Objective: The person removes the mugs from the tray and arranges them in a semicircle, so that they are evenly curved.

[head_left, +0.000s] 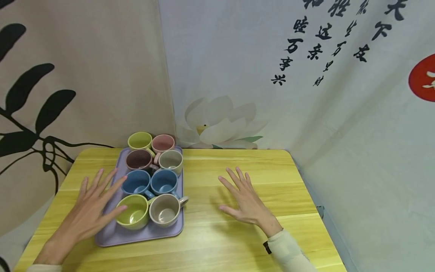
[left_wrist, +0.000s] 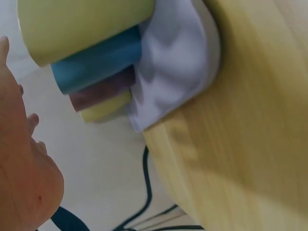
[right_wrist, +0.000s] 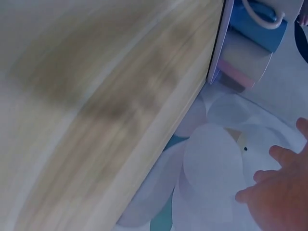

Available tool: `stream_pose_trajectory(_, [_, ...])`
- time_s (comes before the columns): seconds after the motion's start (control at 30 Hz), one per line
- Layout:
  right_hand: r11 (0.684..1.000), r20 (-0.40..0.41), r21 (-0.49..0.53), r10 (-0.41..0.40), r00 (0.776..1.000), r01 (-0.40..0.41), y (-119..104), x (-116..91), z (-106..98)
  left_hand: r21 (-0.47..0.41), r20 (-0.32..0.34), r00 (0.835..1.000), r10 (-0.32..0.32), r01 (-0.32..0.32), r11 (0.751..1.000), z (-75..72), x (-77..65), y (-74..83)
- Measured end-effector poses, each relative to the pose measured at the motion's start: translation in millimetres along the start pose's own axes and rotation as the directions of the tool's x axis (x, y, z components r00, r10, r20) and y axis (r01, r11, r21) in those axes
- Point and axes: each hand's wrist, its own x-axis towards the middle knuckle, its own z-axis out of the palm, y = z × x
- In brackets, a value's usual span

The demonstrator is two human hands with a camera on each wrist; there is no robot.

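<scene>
A lilac tray (head_left: 146,235) holds several mugs in two columns, all standing upright. At its front are a yellow-green mug (head_left: 130,217) and a beige mug (head_left: 164,211). Behind them come a left blue mug (head_left: 136,184) and a right blue mug (head_left: 164,184), then a maroon mug (head_left: 138,160) and a cream mug (head_left: 171,161). The back row has a lime mug (head_left: 139,141) and a pink mug (head_left: 163,143). My left hand (head_left: 89,213) hovers with spread fingers by the tray's left side, thumb overlapping the front yellow-green mug in the head view. My right hand (head_left: 247,204), fingers spread, holds nothing above the table.
The tray stands on the left half of a yellow wood-grain table (head_left: 217,249). Behind the table hangs a pale cloth (head_left: 231,56) printed with dark characters and a lotus. A patterned cloth with black leaves (head_left: 27,85) hangs at the left.
</scene>
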Motion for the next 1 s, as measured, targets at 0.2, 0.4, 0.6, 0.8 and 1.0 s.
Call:
stream_pose_trajectory(0.2, [0.997, 0.03, 0.076, -0.013, 0.999, 0.011, -12.4, 7.4, 11.8, -0.021, -0.017, 0.998, -0.054, 0.054, 0.998, 5.7, -11.3, -15.9])
stream_pose_trajectory(0.4, [0.989, 0.046, 0.141, -0.04, 0.998, 0.033, -24.1, 13.9, 24.1, -0.01, -0.011, 0.996, -0.084, 0.083, 0.996, 10.7, -19.5, -28.0])
stream_pose_trajectory(0.6, [0.975, 0.083, 0.218, -0.06, 0.995, 0.04, -36.6, 21.9, 33.0, -0.037, 0.016, 0.992, -0.126, 0.126, 0.991, 18.4, -24.9, -40.4])
stream_pose_trajectory(0.8, [0.954, 0.14, 0.298, -0.076, 0.987, 0.031, -47.7, 29.5, 43.8, -0.054, 0.094, 0.978, -0.188, 0.193, 0.98, 29.9, -29.4, -54.6])
stream_pose_trajectory(1.0, [0.931, 0.188, 0.364, -0.081, 0.979, 0.008, -55.4, 34.9, 54.7, -0.091, 0.148, 0.963, -0.225, 0.24, 0.967, 39.9, -31.4, -68.5])
